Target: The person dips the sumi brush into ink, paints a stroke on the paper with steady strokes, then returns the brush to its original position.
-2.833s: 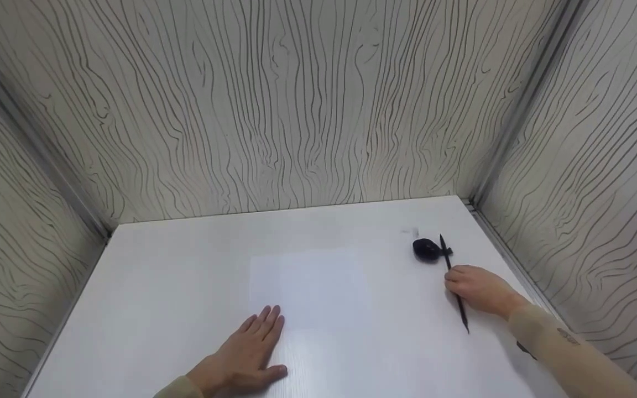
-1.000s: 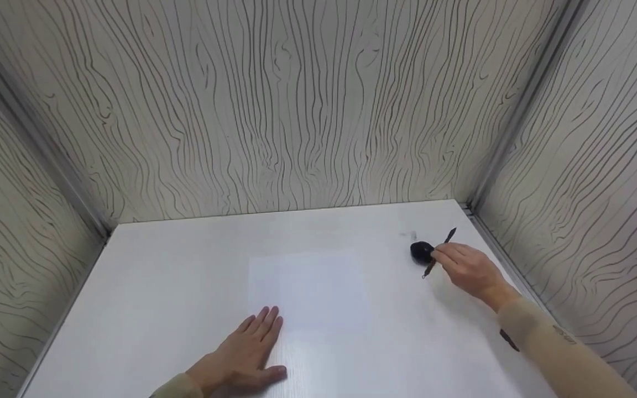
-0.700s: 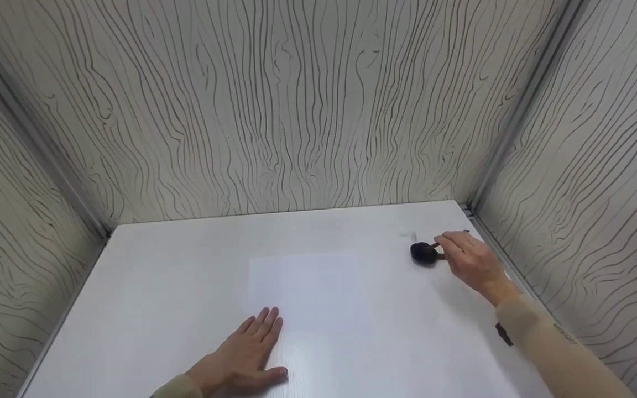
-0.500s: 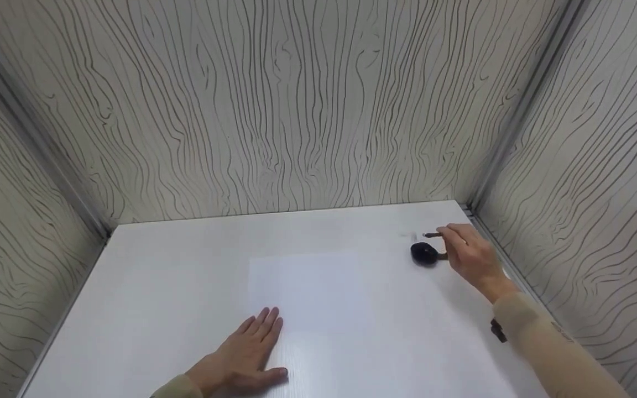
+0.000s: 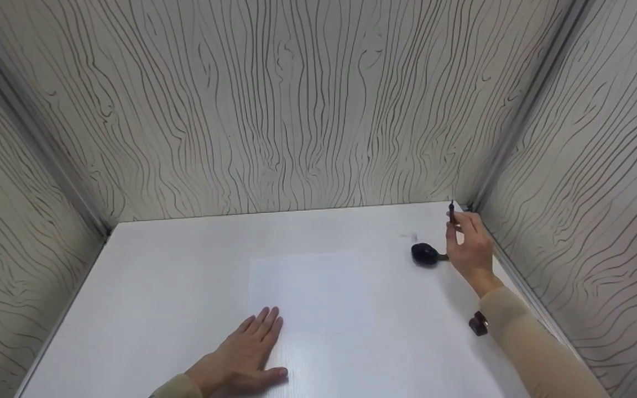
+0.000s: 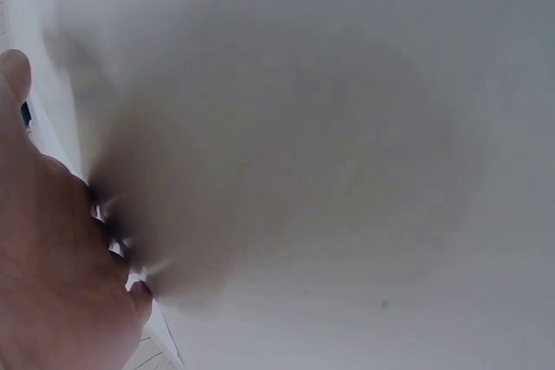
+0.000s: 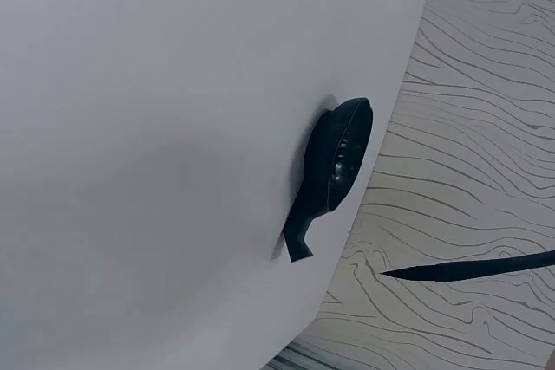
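Note:
My right hand (image 5: 470, 251) pinches a dark calligraphy brush (image 5: 452, 213) between thumb and fingers, over the table's far right corner. One end of the brush points toward the back wall; in the right wrist view its pointed black tip (image 7: 416, 273) is near the dish. Just left of that hand sits a small black ink dish (image 5: 424, 254) with a short handle, its hollow bowl (image 7: 347, 158) seen from the side. My left hand (image 5: 246, 354) lies flat, fingertips over the near left corner of a white paper sheet (image 5: 318, 293).
The white table (image 5: 158, 287) ends at a wood-patterned back wall (image 5: 296, 110), with side walls left and right. Faint grey marks (image 5: 410, 236) show on the tabletop behind the dish. A black wrist strap piece (image 5: 478, 324) hangs below the right sleeve.
My right hand has lifted the brush from across the dish handle, shifted toward the back of the table and turned the brush in its fingers. The left hand and paper stay put.

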A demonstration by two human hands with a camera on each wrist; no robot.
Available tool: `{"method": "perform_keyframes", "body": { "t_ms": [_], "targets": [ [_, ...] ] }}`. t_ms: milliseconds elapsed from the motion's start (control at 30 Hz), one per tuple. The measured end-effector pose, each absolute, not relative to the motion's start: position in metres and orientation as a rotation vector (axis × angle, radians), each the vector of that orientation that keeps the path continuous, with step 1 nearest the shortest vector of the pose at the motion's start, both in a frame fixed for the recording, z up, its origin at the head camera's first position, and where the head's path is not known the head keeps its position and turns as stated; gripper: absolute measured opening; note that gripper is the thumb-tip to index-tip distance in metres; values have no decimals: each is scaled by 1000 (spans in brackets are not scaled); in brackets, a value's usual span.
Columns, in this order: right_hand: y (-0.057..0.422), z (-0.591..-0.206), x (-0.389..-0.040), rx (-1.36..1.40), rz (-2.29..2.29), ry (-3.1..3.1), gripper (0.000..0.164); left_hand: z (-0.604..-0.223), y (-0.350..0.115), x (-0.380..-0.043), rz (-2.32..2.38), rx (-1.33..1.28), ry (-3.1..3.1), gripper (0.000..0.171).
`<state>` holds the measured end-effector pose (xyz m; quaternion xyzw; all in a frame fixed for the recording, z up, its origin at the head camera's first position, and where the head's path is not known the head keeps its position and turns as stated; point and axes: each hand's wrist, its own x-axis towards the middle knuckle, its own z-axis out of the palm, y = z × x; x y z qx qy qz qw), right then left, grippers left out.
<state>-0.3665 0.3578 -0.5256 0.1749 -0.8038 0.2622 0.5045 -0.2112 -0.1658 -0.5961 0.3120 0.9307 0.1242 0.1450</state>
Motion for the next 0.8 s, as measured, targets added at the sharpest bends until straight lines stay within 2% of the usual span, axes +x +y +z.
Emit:
{"method": "perform_keyframes", "body": {
  "t_ms": [200,567,800],
  "targets": [
    [352,-526,-377,266,873,-1835,17,-599,-166,-213,329,900,2685,108],
    [351,-529,-386,-35,1215,-1744,21,-599,-165,-213,328,893,2675,108],
    [358,-539,-389,-276,1238,-1770,20,-601,-166,-215,329,908,2686,110]
  ]
}}
